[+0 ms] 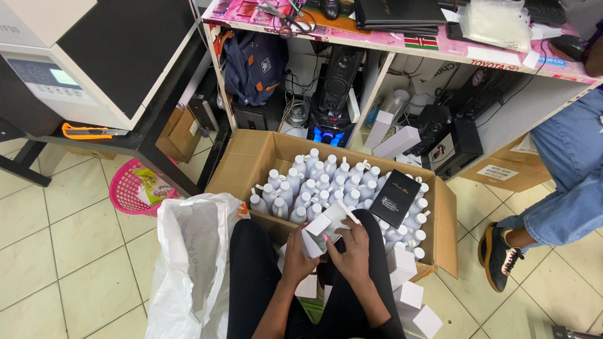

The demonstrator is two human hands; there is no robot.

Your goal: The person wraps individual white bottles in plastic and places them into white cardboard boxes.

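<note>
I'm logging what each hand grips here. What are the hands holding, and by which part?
Both hands hold one small white carton: the left hand at its lower left end, the right hand along its right side near the open flap.

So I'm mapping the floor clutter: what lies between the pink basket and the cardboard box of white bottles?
The head view shows a white plastic bag standing between the pink basket and the cardboard box.

1 head-worn view, looking steeply down, close over lap
</note>
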